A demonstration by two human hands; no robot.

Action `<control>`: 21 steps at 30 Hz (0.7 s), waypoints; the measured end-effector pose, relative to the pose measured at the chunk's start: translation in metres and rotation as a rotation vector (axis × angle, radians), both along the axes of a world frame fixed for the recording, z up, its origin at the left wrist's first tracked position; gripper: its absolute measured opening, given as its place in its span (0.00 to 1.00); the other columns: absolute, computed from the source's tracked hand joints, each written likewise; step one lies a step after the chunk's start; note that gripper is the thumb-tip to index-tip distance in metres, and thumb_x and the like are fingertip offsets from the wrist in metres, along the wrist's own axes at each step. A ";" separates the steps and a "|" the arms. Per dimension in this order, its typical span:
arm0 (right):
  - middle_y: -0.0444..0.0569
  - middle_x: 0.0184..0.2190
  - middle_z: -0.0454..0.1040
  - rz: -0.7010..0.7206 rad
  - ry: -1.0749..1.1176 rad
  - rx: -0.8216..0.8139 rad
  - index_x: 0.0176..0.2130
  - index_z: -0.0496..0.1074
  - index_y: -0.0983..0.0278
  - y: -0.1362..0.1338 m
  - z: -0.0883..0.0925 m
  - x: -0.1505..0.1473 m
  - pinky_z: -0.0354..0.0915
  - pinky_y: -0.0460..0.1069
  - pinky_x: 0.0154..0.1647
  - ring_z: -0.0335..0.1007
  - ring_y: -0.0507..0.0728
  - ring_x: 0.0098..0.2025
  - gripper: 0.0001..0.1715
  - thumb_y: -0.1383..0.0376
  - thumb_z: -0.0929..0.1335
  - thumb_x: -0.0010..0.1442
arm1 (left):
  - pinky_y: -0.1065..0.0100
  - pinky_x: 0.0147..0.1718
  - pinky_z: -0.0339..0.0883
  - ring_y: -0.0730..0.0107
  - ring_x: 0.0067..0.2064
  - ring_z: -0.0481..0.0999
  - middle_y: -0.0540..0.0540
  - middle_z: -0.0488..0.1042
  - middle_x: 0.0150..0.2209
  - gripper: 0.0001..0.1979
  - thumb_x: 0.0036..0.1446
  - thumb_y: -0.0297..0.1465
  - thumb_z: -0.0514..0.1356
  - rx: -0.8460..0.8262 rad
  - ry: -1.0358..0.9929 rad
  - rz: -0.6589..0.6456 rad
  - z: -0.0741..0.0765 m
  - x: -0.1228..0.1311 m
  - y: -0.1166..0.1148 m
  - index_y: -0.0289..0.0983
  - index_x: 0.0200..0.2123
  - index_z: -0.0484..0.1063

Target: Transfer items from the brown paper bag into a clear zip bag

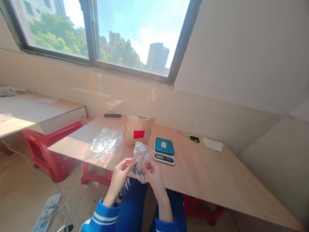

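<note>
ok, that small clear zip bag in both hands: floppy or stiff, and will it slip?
The small zip bag is probably floppy: its thin film crumples between the left hand and right hand. Dark contents sit low, so it likely hangs bottom-heavy. The glossy film may be slippery; it is being pinched near the top.

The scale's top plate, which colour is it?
Teal, on the scale; the head view shows it best.
</note>
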State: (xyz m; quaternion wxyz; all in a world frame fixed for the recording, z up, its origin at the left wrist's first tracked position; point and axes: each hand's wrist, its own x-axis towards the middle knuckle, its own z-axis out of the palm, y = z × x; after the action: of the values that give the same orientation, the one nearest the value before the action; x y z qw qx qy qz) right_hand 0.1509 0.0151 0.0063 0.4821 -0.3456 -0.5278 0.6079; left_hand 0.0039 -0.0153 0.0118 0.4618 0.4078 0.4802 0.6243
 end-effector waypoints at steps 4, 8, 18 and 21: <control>0.48 0.33 0.78 -0.076 0.033 -0.015 0.45 0.74 0.62 0.001 -0.002 0.002 0.70 0.51 0.34 0.73 0.58 0.33 0.28 0.52 0.75 0.47 | 0.66 0.44 0.70 0.62 0.41 0.78 0.43 0.80 0.38 0.20 0.48 0.43 0.65 0.003 -0.044 0.066 -0.003 0.000 0.001 0.35 0.41 0.77; 0.50 0.40 0.78 -0.134 0.093 0.032 0.44 0.74 0.61 0.001 0.001 0.004 0.68 0.53 0.44 0.74 0.58 0.40 0.22 0.57 0.74 0.50 | 0.64 0.46 0.70 0.60 0.46 0.77 0.40 0.79 0.43 0.22 0.48 0.43 0.66 -0.005 -0.127 0.118 -0.007 -0.001 0.002 0.34 0.42 0.76; 0.52 0.41 0.77 -0.407 0.069 0.182 0.43 0.71 0.63 0.027 0.027 0.016 0.68 0.56 0.47 0.73 0.60 0.44 0.21 0.57 0.74 0.50 | 0.61 0.51 0.70 0.68 0.41 0.80 0.44 0.76 0.46 0.12 0.55 0.30 0.62 0.011 -0.506 0.415 -0.002 -0.018 0.002 0.35 0.44 0.72; 0.52 0.43 0.75 -0.441 -0.006 0.434 0.41 0.72 0.63 0.061 0.077 0.005 0.68 0.56 0.48 0.73 0.58 0.44 0.17 0.58 0.73 0.53 | 0.62 0.53 0.67 0.70 0.41 0.79 0.43 0.76 0.47 0.08 0.58 0.27 0.59 -0.018 -0.527 0.467 -0.003 -0.035 0.001 0.34 0.43 0.72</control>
State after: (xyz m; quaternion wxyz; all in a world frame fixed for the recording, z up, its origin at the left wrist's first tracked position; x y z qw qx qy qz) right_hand 0.1563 0.0757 0.0831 0.6634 -0.3425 -0.5590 0.3606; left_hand -0.0314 -0.0140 0.0092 0.4181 0.1075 0.4302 0.7928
